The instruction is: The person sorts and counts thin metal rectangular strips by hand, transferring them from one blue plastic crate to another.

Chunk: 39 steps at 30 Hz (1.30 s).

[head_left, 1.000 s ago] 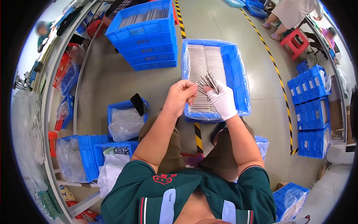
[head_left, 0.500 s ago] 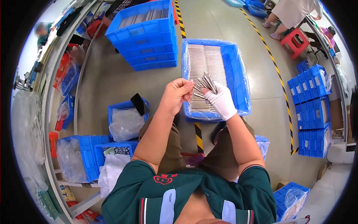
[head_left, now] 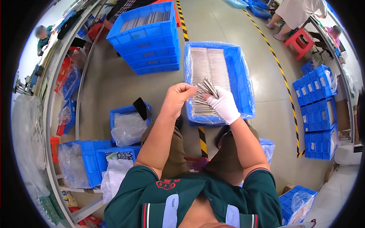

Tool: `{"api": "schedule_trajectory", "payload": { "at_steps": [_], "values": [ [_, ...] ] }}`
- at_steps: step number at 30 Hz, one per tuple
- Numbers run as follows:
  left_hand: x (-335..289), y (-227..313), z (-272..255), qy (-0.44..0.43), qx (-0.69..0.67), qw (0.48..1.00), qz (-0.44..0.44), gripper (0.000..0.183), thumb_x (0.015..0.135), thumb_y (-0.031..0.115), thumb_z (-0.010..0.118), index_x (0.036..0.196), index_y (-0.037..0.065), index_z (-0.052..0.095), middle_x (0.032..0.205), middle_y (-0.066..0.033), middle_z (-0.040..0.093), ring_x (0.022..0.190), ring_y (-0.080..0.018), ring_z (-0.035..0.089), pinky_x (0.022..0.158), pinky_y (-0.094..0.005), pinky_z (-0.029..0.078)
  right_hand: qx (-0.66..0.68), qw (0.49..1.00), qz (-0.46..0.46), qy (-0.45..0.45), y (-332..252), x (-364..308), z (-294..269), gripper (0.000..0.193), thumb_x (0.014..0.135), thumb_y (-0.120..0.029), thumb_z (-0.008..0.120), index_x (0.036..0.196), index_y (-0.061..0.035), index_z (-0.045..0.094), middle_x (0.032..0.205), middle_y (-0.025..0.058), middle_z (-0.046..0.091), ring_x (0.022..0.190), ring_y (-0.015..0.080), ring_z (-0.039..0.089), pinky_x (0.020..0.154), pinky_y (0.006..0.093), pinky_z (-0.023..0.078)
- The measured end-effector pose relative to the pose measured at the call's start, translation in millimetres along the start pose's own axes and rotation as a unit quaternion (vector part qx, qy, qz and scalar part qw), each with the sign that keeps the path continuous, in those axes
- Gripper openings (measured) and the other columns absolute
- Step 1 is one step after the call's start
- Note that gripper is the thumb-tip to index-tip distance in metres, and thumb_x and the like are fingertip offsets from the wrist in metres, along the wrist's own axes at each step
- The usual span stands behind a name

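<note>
A bunch of thin silvery metal rods (head_left: pixel 208 88) is gripped in my right hand (head_left: pixel 225 106), which wears a white glove with the thumb bare. The rods fan out up and to the left. Close beside their left ends, my bare left hand (head_left: pixel 178 99) is closed, thumb pressed toward the fingers; whatever is pinched there is too small to make out. Both hands are over the near part of a blue plastic crate (head_left: pixel 243 85) lined with clear film. Inside it, similar metal rods (head_left: pixel 218 64) lie in two neat side-by-side columns, with a gap at the crate's right.
A stack of blue crates (head_left: pixel 152 53) stands at the far left. Nearer left, a small crate holds a plastic bag (head_left: pixel 129 129) and a dark phone (head_left: pixel 140 108) rests at its edge. More blue crates (head_left: pixel 319 114) and a red stool (head_left: pixel 300 42) are at right.
The rods in my right hand have shifted and sit at a different angle. My left hand has moved slightly downward, its thumb still near the rod ends.
</note>
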State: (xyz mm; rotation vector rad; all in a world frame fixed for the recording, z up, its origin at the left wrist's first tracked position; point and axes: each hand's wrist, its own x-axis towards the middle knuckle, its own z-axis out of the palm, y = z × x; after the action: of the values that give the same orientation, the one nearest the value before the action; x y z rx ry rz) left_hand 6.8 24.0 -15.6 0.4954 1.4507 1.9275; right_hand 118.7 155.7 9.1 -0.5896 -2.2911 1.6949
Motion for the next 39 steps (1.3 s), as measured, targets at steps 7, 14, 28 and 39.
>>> {"api": "schedule_trajectory", "payload": {
  "at_steps": [7,14,28,39],
  "values": [
    [-1.8,-1.1,6.3,-0.014,0.002,1.0,0.0,0.013,0.078,0.014,0.066,0.075,0.003,0.061,0.066,0.003,0.056,0.058,-0.0031,0.042,0.055,-0.0178,0.033,-0.128,0.988,-0.085,0.025,5.7,0.6,0.8,0.018,0.078,-0.018,0.062,0.087,-0.0018,0.059,0.07,0.0162,0.059,0.062,0.0277,0.057,0.06,0.0329,0.045],
    [-2.9,-1.8,9.2,-0.018,0.001,1.0,-0.002,0.01,0.079,0.013,0.064,0.077,0.003,0.062,0.067,0.0025,0.057,0.059,-0.0031,0.043,0.056,-0.0178,0.034,-0.13,0.989,-0.075,0.019,-1.3,-1.5,-0.3,0.019,0.079,-0.019,0.061,0.088,-0.0019,0.058,0.072,0.0172,0.06,0.065,0.0293,0.058,0.061,0.0335,0.045],
    [2.1,-1.5,-8.3,-0.043,-0.022,0.999,-0.007,0.013,0.081,0.014,0.062,0.079,0.0,0.061,0.066,0.0005,0.056,0.058,-0.0049,0.046,0.056,-0.0185,0.037,0.126,0.979,0.112,-0.117,0.4,0.5,-8.9,0.028,0.083,-0.022,0.058,0.097,0.0018,0.058,0.074,0.0029,0.057,0.068,0.0088,0.049,0.064,0.0253,0.042],
    [-3.1,1.6,-3.2,-0.031,0.028,0.999,0.003,0.01,0.079,0.009,0.064,0.082,0.0,0.062,0.077,-0.0023,0.062,0.071,-0.0063,0.053,0.068,-0.0204,0.042,0.088,0.99,0.068,-0.087,2.3,0.0,-6.5,0.025,0.083,-0.02,0.058,0.093,0.0025,0.059,0.074,0.0024,0.058,0.068,0.0083,0.049,0.064,0.0254,0.042]
  ]
}}
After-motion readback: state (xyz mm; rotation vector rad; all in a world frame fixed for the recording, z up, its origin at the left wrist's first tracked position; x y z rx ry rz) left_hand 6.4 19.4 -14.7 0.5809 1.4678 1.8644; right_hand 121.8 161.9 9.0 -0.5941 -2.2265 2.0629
